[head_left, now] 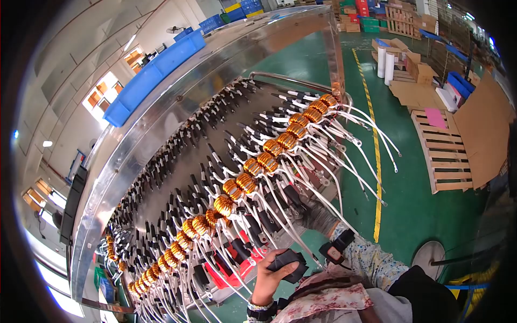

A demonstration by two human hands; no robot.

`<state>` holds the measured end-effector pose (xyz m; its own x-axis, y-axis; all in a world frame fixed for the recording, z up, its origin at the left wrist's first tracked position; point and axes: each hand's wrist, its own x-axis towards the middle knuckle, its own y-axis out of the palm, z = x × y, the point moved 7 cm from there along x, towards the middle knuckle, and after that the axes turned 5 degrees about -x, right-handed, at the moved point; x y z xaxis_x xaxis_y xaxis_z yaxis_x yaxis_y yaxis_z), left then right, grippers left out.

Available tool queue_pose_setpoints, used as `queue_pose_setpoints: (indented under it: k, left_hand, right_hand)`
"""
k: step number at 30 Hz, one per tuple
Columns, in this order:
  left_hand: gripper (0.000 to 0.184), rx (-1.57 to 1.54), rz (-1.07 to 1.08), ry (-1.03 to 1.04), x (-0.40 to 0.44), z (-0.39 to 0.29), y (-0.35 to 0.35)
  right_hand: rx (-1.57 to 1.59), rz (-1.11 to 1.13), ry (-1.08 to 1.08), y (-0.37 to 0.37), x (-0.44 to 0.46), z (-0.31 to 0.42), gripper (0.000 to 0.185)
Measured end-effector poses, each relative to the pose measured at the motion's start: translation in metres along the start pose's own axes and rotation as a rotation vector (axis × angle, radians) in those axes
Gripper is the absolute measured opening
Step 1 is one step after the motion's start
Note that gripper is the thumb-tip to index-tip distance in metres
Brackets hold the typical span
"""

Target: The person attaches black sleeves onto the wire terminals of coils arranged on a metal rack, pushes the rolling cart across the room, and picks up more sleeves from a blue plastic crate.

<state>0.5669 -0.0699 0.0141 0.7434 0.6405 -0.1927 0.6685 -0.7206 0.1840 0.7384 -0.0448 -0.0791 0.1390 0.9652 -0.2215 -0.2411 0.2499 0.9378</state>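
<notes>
My left hand [264,281] is closed, thumb bent over a dark, black block [289,262] whose kind I cannot make out. White cables with ring terminals hang close beside it. My right hand [319,216] reaches in at the rack's lower edge, beyond a patterned sleeve [371,261] and a black wrist strap [335,248]; its fingers are not clear among the cables. A long row of copper-wound toroidal coils [223,204] runs diagonally over a metal rack, white leads hanging toward me. Black-sleeved lead ends point up behind the coils.
A metal frame [210,75] surrounds the rack, with a blue bin [153,75] on top. Something red [229,269] lies beneath the cables. On the green floor are a yellow line [377,177], a wooden pallet [442,156], cardboard [484,129] and a round metal base [428,253].
</notes>
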Motion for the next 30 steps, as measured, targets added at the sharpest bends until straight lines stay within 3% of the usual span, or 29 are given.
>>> queue_pose_setpoints:
  k: [7,9,14,16,19,20,22,23,25,27,29,30]
  left_hand:
    - [0.03,-0.012,0.006,-0.045,0.005,0.006,0.003]
    - [0.03,-0.037,0.011,-0.063,0.007,0.006,0.006]
    - [0.03,-0.063,0.031,-0.042,0.011,0.004,0.007]
    - [0.031,-0.098,0.02,-0.096,0.011,0.005,0.007]
    - [0.032,-0.023,0.072,-0.083,0.014,0.008,0.011]
    - [0.032,-0.026,0.079,-0.087,0.016,0.01,0.015]
    - [0.034,0.007,0.187,0.013,0.021,0.004,0.031]
    - [0.034,0.011,0.202,0.014,0.022,0.003,0.036]
    - [0.035,0.206,0.222,0.027,0.025,0.002,0.044]
    - [0.033,0.184,0.254,0.091,0.029,0.006,0.049]
    - [0.03,0.173,0.282,0.054,0.029,-0.003,0.062]
    - [0.028,0.124,0.303,0.011,0.031,-0.002,0.067]
  right_hand:
    - [-0.04,0.046,0.019,-0.029,0.001,-0.007,0.033]
    - [0.008,-0.028,-0.09,-0.031,0.004,-0.004,0.031]
    - [-0.12,0.016,0.067,-0.033,-0.03,-0.016,0.027]
    - [-1.039,-0.151,-0.297,0.038,-0.1,0.016,0.038]
    - [-1.531,-0.207,-0.58,0.094,-0.144,0.027,0.023]
    - [-1.533,-0.216,-0.581,0.095,-0.142,0.027,0.023]
    - [-1.799,-0.086,-1.076,0.121,-0.156,0.03,0.02]
    - [-1.801,-0.101,-1.087,0.118,-0.159,0.032,0.02]
    - [-1.972,0.107,-1.246,0.124,-0.169,0.023,0.016]
    - [-1.891,0.169,-1.217,0.13,-0.175,0.022,0.014]
    - [-1.687,-0.057,-1.029,0.118,-0.174,0.038,0.014]
    - [-1.273,-0.028,-0.839,0.097,-0.168,0.047,0.015]
